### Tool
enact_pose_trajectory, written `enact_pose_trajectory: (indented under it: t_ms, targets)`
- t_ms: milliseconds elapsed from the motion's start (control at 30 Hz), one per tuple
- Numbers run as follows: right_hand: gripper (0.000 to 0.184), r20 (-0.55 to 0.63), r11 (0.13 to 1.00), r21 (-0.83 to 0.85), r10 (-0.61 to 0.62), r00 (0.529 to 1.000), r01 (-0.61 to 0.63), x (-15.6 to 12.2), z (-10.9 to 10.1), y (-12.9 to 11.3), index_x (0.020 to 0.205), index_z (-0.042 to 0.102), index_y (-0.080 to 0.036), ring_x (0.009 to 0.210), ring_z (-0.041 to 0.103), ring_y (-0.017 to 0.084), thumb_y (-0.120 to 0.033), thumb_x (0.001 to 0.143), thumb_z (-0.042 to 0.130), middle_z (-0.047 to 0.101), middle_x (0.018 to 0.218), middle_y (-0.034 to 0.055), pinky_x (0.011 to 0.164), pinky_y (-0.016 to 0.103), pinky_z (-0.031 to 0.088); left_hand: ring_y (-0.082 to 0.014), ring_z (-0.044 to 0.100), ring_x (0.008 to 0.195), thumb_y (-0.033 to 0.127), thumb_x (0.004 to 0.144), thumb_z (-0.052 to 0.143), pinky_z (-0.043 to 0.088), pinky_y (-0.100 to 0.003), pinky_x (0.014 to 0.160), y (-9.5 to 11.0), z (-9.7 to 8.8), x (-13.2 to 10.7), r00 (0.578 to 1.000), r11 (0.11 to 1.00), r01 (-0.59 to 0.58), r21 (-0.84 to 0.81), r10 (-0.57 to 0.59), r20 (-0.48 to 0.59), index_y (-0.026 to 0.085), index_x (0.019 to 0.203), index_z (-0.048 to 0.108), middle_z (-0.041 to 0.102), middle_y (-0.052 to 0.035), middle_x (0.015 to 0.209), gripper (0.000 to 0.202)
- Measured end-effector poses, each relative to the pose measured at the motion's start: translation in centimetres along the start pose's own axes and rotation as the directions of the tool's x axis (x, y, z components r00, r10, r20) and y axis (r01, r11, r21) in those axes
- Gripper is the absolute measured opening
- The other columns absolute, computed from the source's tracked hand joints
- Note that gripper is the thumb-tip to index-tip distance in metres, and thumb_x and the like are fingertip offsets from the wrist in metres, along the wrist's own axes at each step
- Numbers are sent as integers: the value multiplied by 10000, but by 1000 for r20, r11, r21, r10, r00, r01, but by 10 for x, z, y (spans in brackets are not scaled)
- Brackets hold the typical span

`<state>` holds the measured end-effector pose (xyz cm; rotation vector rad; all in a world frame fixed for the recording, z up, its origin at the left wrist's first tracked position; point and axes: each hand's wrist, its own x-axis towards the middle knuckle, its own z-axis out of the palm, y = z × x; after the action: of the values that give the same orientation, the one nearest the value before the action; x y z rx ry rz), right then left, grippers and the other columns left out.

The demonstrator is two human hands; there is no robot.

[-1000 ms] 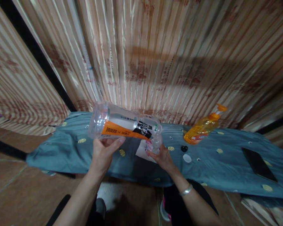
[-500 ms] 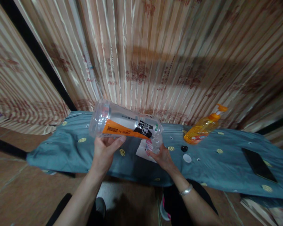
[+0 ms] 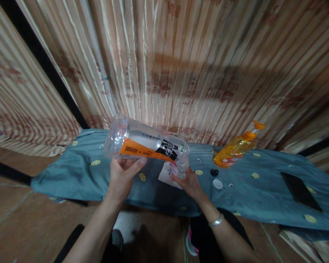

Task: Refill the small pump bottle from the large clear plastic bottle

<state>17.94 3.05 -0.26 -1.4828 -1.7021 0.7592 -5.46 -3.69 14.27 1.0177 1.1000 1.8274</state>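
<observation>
My left hand point(image 3: 123, 175) is closed round the lower side of a large clear plastic bottle point(image 3: 142, 142) with a silver, orange and black label. The bottle lies nearly sideways in the air, base to the left and slightly higher. At its right end my right hand point(image 3: 188, 180) is closed on a small clear plastic container point(image 3: 182, 165) with pink print, whose full shape is hidden by the fingers. The container touches or overlaps the large bottle's neck end; I cannot tell which. Behind and below it is a piece of white paper point(image 3: 166, 175).
On the teal patterned cloth point(image 3: 76, 175) stand an orange pump bottle point(image 3: 234, 148), a small black item point(image 3: 214, 172), a white round cap point(image 3: 217, 183) and a black phone point(image 3: 301, 191). A striped curtain point(image 3: 164, 73) hangs behind. Dark poles point(image 3: 44, 62) flank the left side.
Almost nothing differs. The large bottle's base end has risen very slightly, with both hands keeping their hold.
</observation>
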Motion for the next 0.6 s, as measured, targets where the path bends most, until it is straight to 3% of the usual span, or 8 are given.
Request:
enact_pose_trajectory:
  t_ms: [267,467,600]
  targets:
    - [673,-19,1000,10,0,1000,1,0,1,-2,1344,648,-204,1113,824,382,-457,746,826,853,1173,152,985,537,670,-332,852,916,495,547,1062,670,-471,950,1,2,0,1000,1000,-9,-16,9,-14,189,1128,826,855,-70,860,698]
    - [642,-9,1000,22,0,1000,0,-1,-2,-5,1327,658,-210,1118,825,388,-449,755,824,854,1177,149,998,556,659,-363,848,967,501,579,1049,657,-527,1004,1,2,-1,1000,1000,-20,-16,20,18,186,1250,803,843,-70,819,781]
    - [614,-20,1000,-15,-7,1000,7,-1,-2,-6,1307,671,-204,1120,824,390,-422,757,836,849,1175,160,988,559,664,-365,847,992,487,576,1056,648,-522,1027,2,3,-1,1000,1000,-11,-28,11,16,179,1231,807,836,-63,802,766]
